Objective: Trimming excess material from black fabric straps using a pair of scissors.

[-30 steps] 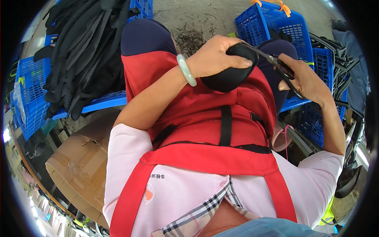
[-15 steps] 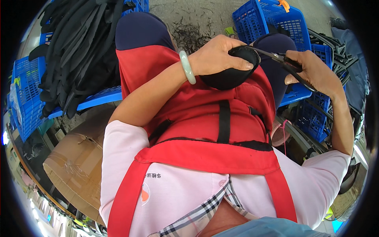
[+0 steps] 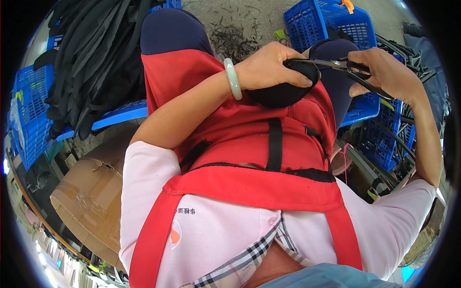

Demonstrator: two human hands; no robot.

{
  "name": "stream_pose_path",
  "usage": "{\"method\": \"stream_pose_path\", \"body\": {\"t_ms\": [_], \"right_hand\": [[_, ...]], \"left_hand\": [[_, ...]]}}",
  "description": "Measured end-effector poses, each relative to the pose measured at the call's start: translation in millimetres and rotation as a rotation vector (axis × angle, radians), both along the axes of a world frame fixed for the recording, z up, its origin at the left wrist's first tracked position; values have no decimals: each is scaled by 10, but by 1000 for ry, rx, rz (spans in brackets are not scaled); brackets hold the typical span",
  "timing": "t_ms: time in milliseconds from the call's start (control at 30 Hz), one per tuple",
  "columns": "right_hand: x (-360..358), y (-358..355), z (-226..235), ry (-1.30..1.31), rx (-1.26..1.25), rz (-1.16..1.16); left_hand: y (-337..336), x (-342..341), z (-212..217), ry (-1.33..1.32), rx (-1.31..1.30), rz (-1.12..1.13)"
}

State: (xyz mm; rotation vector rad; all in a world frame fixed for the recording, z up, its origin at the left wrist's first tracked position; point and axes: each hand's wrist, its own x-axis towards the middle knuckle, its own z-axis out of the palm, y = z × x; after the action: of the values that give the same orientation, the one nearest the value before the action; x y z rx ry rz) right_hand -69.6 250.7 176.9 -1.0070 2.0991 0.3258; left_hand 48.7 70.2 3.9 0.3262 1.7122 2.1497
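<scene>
In my left hand (image 3: 271, 67) is a rounded black piece (image 3: 281, 95), padded-looking and curved like a cup, held above my lap. The thumb presses on its face, and the other fingers are mostly hidden behind it. My right hand (image 3: 386, 74) grips a pair of dark-handled scissors (image 3: 340, 64), with fingers and thumb at the handles. The blades point left and lie along the far upper rim of the black piece, close to my left fingertips. Whether the blades have the rim between them cannot be made out. Under both hands lies a red apron (image 3: 230, 139).
A heap of long black strips (image 3: 96, 67) fills a blue crate (image 3: 31, 110) at the left. Another blue crate (image 3: 305, 26) stands at the far right, with black strips (image 3: 415, 60) beside it. A cardboard box (image 3: 91, 192) is at my left. Dark scraps (image 3: 235, 41) litter the floor.
My right hand and the scissors have shifted slightly right and up, and the blades now lie more level. The black piece has risen a little in my left hand.
</scene>
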Motion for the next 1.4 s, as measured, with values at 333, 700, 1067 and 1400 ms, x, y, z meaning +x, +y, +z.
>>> {"method": "stream_pose_path", "body": {"t_ms": [333,700,1067,1400], "right_hand": [[95,-58,-1,52,-226,16],[-68,56,-287,-51,-432,-161],[-26,79,-898,45,-888,-441],[666,-173,-742,91,-1706,-1157]], "left_hand": [[39,13,-26,-14,-2,17],[-38,-63,-77,-117,234,37],[-199,-236,-135,23,141,410],[-82,-169,240,28,613,76]]}}
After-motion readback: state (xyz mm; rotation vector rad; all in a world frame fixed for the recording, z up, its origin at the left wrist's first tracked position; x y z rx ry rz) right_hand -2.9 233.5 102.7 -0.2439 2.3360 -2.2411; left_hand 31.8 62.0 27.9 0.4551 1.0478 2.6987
